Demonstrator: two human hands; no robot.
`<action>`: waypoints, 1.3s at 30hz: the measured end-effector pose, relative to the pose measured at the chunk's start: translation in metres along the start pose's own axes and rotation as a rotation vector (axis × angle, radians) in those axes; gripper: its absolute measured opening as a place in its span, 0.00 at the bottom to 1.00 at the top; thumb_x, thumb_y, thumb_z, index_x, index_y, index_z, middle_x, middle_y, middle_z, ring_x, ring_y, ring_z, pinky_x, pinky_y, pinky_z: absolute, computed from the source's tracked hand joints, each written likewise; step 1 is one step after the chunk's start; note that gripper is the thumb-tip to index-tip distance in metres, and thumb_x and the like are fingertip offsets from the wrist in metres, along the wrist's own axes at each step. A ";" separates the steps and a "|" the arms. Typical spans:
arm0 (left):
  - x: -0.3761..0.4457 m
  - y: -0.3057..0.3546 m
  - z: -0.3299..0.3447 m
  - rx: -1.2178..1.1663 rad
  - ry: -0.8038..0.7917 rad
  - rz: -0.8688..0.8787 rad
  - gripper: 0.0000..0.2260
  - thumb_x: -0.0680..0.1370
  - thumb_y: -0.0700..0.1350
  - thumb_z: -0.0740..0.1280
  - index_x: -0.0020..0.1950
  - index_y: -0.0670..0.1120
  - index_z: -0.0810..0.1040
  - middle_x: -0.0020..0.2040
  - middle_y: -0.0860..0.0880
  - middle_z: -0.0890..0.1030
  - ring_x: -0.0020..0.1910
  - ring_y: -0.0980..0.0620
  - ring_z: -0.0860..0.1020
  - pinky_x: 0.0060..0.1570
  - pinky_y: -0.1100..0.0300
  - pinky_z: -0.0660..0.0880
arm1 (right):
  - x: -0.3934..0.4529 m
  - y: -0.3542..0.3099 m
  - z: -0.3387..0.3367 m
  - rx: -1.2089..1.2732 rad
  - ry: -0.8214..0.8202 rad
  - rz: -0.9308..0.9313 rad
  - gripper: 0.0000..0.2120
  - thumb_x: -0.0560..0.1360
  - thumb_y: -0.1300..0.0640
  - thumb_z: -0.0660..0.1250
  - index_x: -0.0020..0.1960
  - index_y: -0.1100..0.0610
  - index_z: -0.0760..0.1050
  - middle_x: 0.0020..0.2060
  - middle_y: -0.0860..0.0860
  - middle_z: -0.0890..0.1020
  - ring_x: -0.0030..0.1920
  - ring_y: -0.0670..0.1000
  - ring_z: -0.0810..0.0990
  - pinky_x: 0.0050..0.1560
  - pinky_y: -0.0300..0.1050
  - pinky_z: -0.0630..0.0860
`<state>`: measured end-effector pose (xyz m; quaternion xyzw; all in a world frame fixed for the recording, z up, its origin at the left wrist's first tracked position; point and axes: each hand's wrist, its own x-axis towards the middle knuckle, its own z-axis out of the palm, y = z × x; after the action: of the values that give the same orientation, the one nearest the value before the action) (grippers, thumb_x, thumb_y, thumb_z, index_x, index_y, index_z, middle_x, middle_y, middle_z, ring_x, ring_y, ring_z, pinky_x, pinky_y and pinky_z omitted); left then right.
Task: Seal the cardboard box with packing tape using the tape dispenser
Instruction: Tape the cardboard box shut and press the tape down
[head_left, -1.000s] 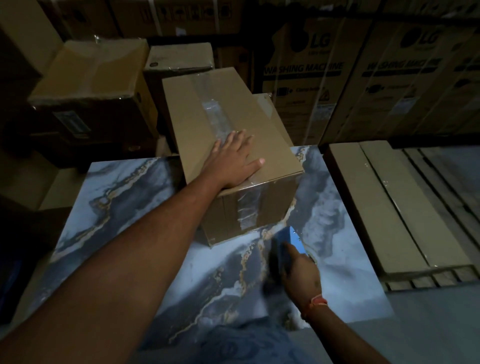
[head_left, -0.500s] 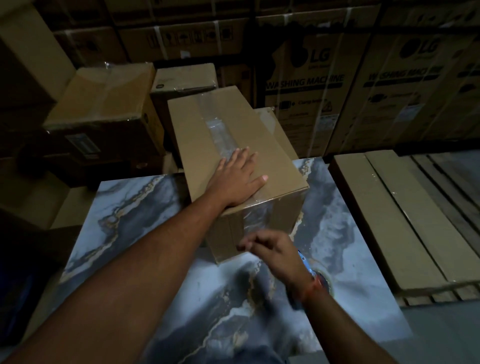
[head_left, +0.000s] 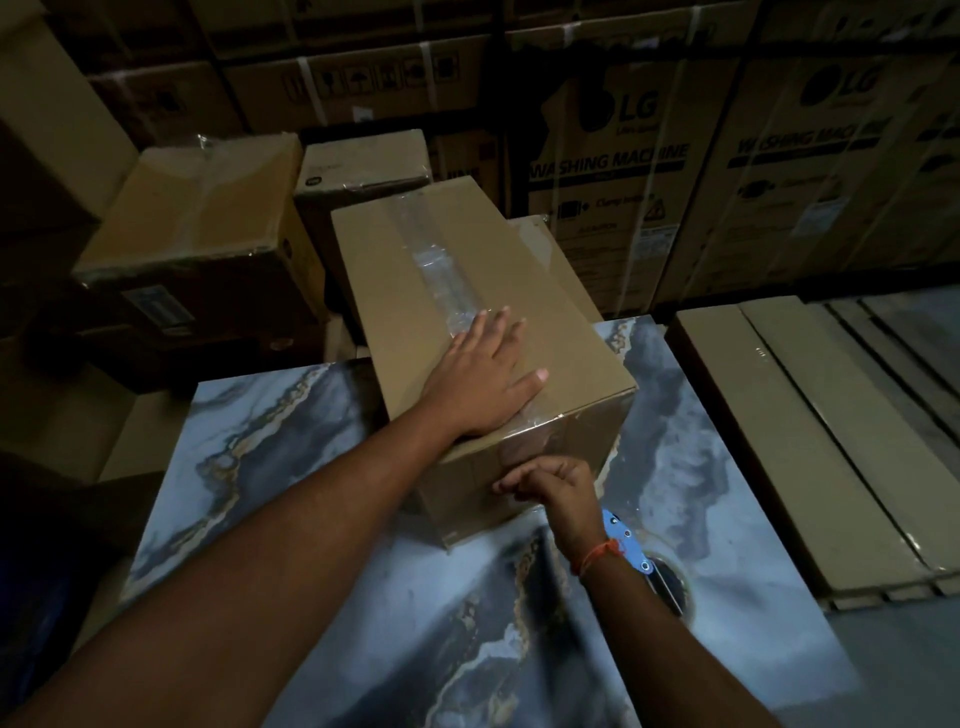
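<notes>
A closed cardboard box sits on the marble-patterned table, with clear tape running along its top seam and down the near face. My left hand lies flat on the box top near the front edge, fingers spread. My right hand presses its fingertips against the tape on the near face, holding nothing. The blue tape dispenser lies on the table just right of my right wrist, partly hidden by it.
Other cardboard boxes stand at the back left, and large washing machine cartons line the back. Flat long cartons lie on a pallet to the right of the table.
My right hand set the tape dispenser down on the table and rose to the box's near face, where its fingers now touch the tape. My left hand stayed on the box top.
</notes>
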<state>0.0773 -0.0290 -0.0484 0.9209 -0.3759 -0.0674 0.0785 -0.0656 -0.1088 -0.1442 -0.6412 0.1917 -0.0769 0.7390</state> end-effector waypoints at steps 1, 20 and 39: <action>0.000 -0.001 0.000 0.006 -0.008 0.012 0.34 0.83 0.66 0.49 0.84 0.51 0.44 0.85 0.48 0.43 0.84 0.46 0.41 0.81 0.46 0.45 | -0.001 0.005 0.002 -0.019 0.040 0.011 0.13 0.66 0.65 0.61 0.33 0.61 0.84 0.30 0.54 0.86 0.33 0.47 0.83 0.38 0.36 0.76; 0.069 -0.100 -0.034 0.129 0.021 -0.051 0.34 0.82 0.67 0.48 0.84 0.52 0.49 0.85 0.48 0.50 0.83 0.44 0.51 0.80 0.41 0.51 | -0.008 -0.063 0.044 -1.274 0.359 -0.559 0.26 0.82 0.42 0.52 0.70 0.55 0.76 0.69 0.52 0.78 0.73 0.53 0.71 0.73 0.54 0.61; 0.032 -0.086 -0.026 0.119 0.079 -0.179 0.33 0.83 0.64 0.48 0.84 0.48 0.50 0.85 0.46 0.51 0.83 0.44 0.50 0.80 0.44 0.49 | 0.093 -0.143 -0.023 -1.397 0.082 -0.069 0.33 0.78 0.33 0.51 0.80 0.42 0.50 0.71 0.62 0.68 0.66 0.67 0.74 0.64 0.58 0.73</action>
<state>0.1630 0.0113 -0.0420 0.9557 -0.2921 -0.0152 0.0321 0.0296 -0.1873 -0.0244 -0.9684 0.2034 0.0167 0.1431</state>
